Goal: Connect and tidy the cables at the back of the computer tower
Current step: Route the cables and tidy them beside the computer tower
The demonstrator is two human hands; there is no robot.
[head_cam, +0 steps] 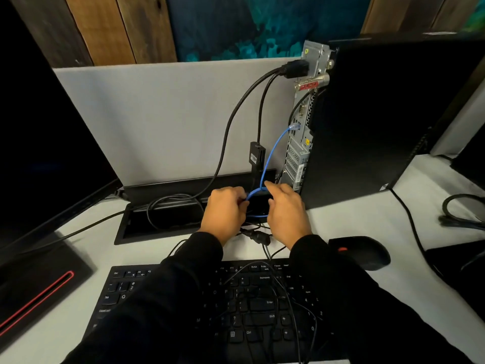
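Your left hand [226,211] pinches the blue cable [271,153] with curled fingers, right where its slack gathers above the open cable tray [147,227] in the desk [354,222]. Your right hand [284,206] sits just beside it, fingers loosely spread with the forefinger touching the blue loop; whether it actually grips, you cannot tell from here. From your fingers the cable runs up and to the right, its plug already seated in the rear panel of the computer tower [372,122]. Its long axis therefore rises away from you. Both hands are on the slack, the left holding it, so coiling it there looks like the natural next move.
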